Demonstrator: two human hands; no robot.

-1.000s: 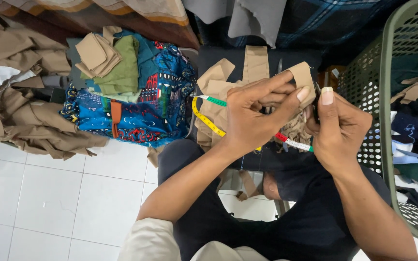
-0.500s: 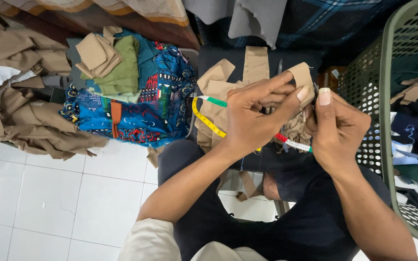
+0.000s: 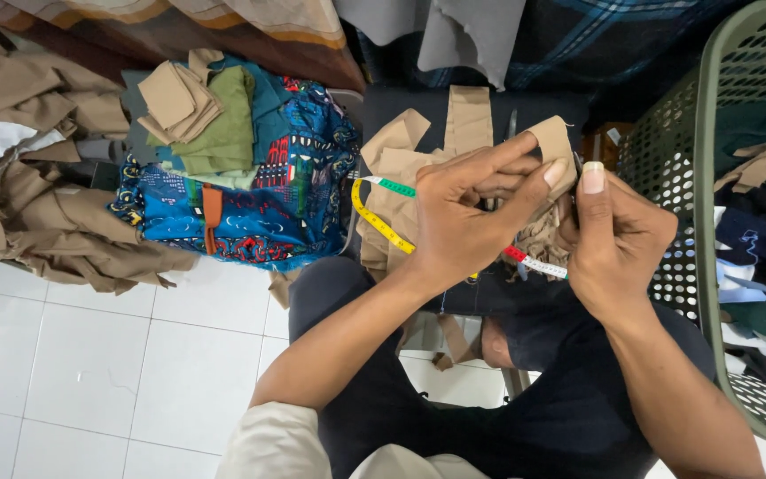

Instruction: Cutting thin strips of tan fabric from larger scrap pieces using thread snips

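Two bare hands meet above the person's lap, both closed on one small tan fabric piece (image 3: 553,146). The left hand (image 3: 467,208) curls over it from the left, thumb and fingers pressed together around the cloth; the right hand (image 3: 618,239) pinches the same piece from the right, its thumb standing straight up beside the fold. Gripping from both sides seems to keep the piece taut and close to the eyes for fine work. It is a short strip, its long axis running roughly upright, its upper end pointing away from the person.

Just left of the fabric piece, a measuring tape (image 3: 381,213) loops out from under the left hand, yellow with a green end; its red and white part shows again below the piece, between the two wrists. Behind the piece lies a stack of tan cut pieces (image 3: 454,133) on a dark surface, kept within easy reach. Far to the left of it sits a pile of patterned blue cloth (image 3: 268,204) topped with folded green and tan cloth, and beyond that crumpled tan garments (image 3: 55,231) on the white tiled floor (image 3: 117,372). To the right of the piece stands a green plastic basket (image 3: 711,115) holding dark and tan scraps.
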